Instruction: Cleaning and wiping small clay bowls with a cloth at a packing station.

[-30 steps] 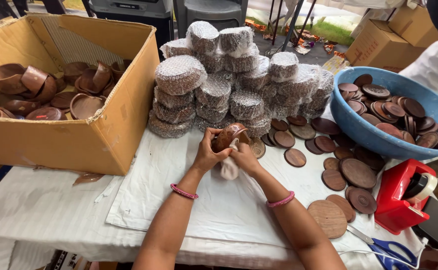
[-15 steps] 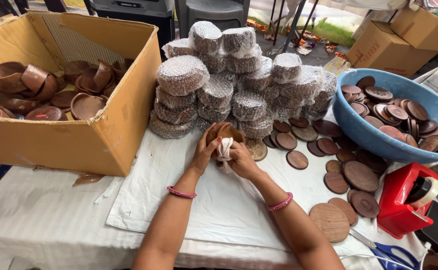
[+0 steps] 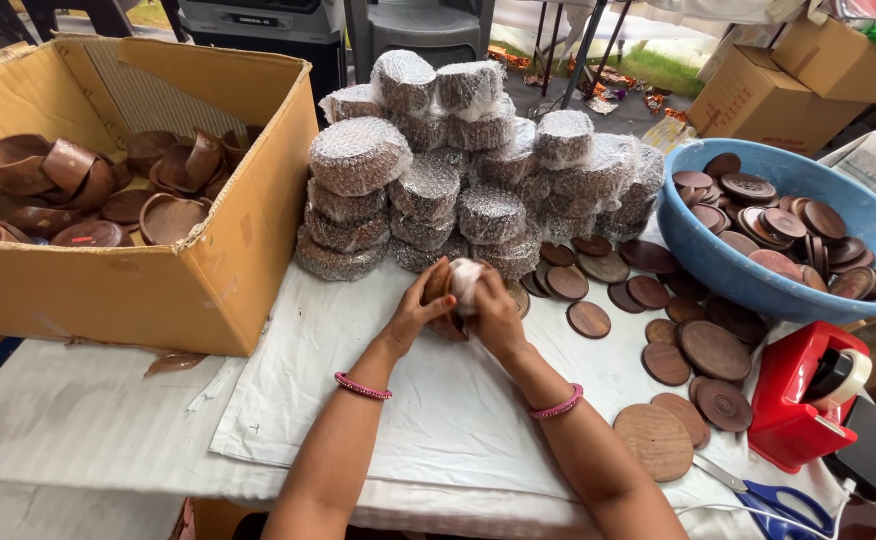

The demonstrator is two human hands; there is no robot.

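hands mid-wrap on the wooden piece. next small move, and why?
Probably fold the loose wrap over the bare side. Left hand and right hand cup a brown wooden piece above the white sheet; wrap covers only part, brown wood shows on the left. The finished bundles behind are covered all round, so this one looks unfinished.

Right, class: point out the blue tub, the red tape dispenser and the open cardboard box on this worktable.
blue tub [image 3: 728, 285], head view, on its outer front wall.
red tape dispenser [image 3: 793, 395], head view, on its red body.
cardboard box [image 3: 108, 295], head view, on its near outer wall.
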